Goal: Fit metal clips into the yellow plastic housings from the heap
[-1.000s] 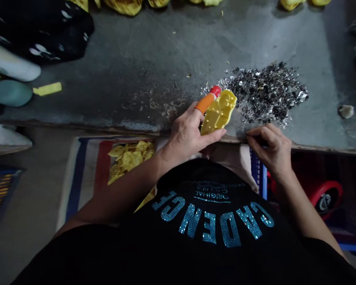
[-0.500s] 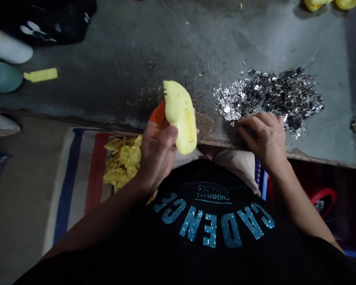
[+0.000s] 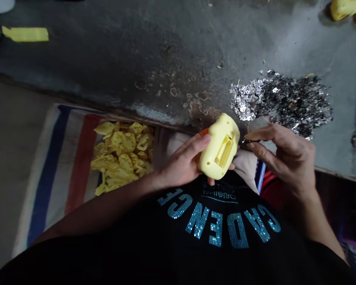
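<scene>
My left hand (image 3: 184, 162) grips a pale yellow plastic shell (image 3: 219, 146) over my lap, just in front of the bench edge. Its smooth rounded side faces up, with a rectangular slot in it. An orange cover on one left finger peeks out behind the shell. My right hand (image 3: 284, 158) is beside the shell on the right, its thumb and forefinger pinched on a tiny dark metal piece (image 3: 247, 140) close to the shell's edge. A heap of small shiny metal pieces (image 3: 281, 103) lies on the grey bench just beyond my right hand.
A striped sack (image 3: 56, 158) on the floor at my left holds a pile of yellow plastic shells (image 3: 121, 152). The worn grey bench (image 3: 154, 59) spans the top. A yellow strip (image 3: 25, 34) lies far left on it; yellow parts (image 3: 345, 8) sit at top right.
My left hand drew the yellow shell back from the bench towards my lap and turned it over, smooth side up. My right hand left the metal heap with a small piece pinched and came beside the shell.
</scene>
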Available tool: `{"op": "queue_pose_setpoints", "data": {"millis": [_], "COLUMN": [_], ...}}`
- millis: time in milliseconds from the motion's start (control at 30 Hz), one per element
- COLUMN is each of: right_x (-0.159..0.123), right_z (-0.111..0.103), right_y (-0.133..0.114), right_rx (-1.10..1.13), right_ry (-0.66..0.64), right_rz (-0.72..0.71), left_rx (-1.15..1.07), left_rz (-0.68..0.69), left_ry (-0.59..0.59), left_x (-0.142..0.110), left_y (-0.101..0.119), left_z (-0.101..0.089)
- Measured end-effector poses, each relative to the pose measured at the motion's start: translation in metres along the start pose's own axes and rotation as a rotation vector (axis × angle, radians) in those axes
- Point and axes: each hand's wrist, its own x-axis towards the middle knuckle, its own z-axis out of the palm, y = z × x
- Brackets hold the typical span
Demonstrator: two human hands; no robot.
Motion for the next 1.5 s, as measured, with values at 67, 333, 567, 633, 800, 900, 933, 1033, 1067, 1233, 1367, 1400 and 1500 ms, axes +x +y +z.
{"op": "queue_pose_setpoints", "data": {"millis": [67,333,567,633,800,900,933,1033,1067,1233,1367,1400,1500], "right_x": [0.000,-0.002,0.001,0.001,-0.005,-0.011,-0.014,-0.020,-0.021,-0.022,-0.025,-0.027,-0.035], "right_z": [-0.006,-0.017,-0.025,-0.026,-0.024,-0.021,-0.020,-0.016,-0.015,-0.010,-0.008,-0.007,-0.004], "right_y": [-0.010,-0.017,-0.029,-0.031,-0.032,-0.033,-0.034,-0.035,-0.034,-0.025,-0.024,-0.025,-0.028], "right_rx": [0.006,-0.173,-0.330,-0.351,-0.309,-0.294,-0.288,-0.260,-0.250,-0.141,-0.164,-0.195,-0.301], "right_ry": [-0.032,-0.148,-0.286,-0.294,-0.227,-0.171,-0.149,-0.077,-0.043,0.083,0.095,0.093,0.096], "right_rz": [-0.022,-0.186,-0.215,-0.220,-0.224,-0.207,-0.207,-0.193,-0.172,-0.053,-0.127,-0.141,-0.216], "left_rx": [-0.025,-0.037,-0.018,-0.002,-0.022,-0.038,-0.041,-0.062,-0.068,-0.015,0.010,0.009,0.002], "left_rz": [-0.032,-0.081,-0.087,-0.094,-0.072,-0.070,-0.072,-0.077,-0.072,-0.018,-0.011,-0.013,-0.004], "left_ry": [-0.048,-0.105,-0.094,-0.084,-0.097,-0.114,-0.121,-0.121,-0.115,-0.042,-0.012,-0.024,-0.061], "left_x": [0.002,-0.001,-0.003,-0.003,-0.003,-0.002,-0.002,-0.003,-0.003,-0.007,-0.010,-0.010,-0.009], "left_y": [-0.003,-0.010,-0.017,-0.017,-0.017,-0.018,-0.018,-0.019,-0.019,-0.019,-0.017,-0.017,-0.017], "left_z": [0.002,0.016,0.019,0.020,0.023,0.023,0.023,0.022,0.022,0.025,0.030,0.031,0.034]}}
